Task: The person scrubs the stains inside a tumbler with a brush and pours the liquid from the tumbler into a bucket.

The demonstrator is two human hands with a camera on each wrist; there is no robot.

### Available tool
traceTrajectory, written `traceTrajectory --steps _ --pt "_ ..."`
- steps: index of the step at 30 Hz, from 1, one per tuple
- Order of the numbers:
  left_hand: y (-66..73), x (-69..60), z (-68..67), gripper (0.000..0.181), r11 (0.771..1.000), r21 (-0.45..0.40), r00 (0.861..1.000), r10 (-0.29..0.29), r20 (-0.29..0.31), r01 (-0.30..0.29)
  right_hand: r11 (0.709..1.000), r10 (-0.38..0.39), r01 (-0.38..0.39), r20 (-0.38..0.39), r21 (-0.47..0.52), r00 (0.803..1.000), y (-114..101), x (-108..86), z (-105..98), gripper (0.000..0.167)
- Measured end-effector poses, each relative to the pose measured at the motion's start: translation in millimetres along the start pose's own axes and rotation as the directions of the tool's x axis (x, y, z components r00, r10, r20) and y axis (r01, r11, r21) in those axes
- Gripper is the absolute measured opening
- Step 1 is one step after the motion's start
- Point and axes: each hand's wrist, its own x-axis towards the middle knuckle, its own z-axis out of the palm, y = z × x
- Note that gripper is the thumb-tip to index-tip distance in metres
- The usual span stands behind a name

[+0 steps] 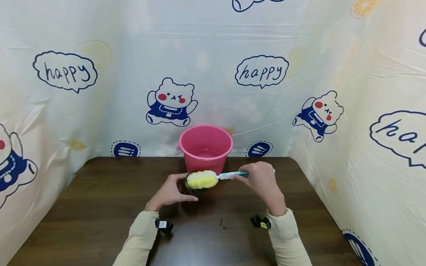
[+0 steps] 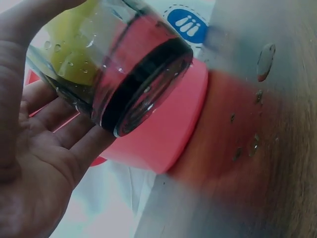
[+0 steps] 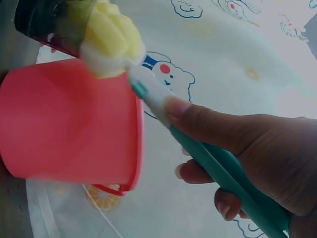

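My left hand (image 1: 169,192) holds a clear glass cup (image 2: 143,64) with a dark band near its thick base. Thumb and fingers go round the sides, and the cup lies tilted above the table with its mouth toward the right. Water drops cling to the glass in the left wrist view. In my right hand (image 1: 263,181) is a sponge cup brush, its teal and white handle (image 3: 218,168) gripped between thumb and fingers. The yellow and white sponge head (image 1: 202,180) sits partly inside the cup's mouth; its far end shows through the glass.
Just behind the cup stands a pink bucket (image 1: 199,161), at the back edge of the dark wooden table (image 1: 110,207). A small wet spot (image 1: 222,224) lies nearer the front, and water drops (image 2: 266,62) dot the tabletop. Printed sheeting (image 1: 213,74) encloses the back and sides.
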Motion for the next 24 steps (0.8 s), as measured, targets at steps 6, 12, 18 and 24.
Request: traceTrajectory --steps 6,12,18,24 --pt "-1.5 1.0 4.1 0.077 0.999 0.042 0.999 0.000 0.042 -0.002 0.995 -0.103 0.102 0.047 0.022 0.994 -0.7 0.9 -0.8 0.030" --pt "-2.2 1.9 6.3 0.078 0.999 0.044 1.000 -0.020 0.018 0.019 1.000 -0.002 0.002 -0.001 0.030 1.000 2.0 1.3 0.7 0.029" --pt "-1.3 3.1 6.0 0.081 0.999 0.039 0.999 0.014 0.039 -0.015 0.999 -0.024 0.026 0.082 -0.019 0.996 -1.9 -0.7 -2.5 0.030" --pt "-0.1 0.8 5.9 0.076 1.000 0.027 0.999 -0.006 0.035 0.005 0.998 -0.052 0.051 0.029 0.038 0.998 -3.9 -0.6 -4.1 0.026"
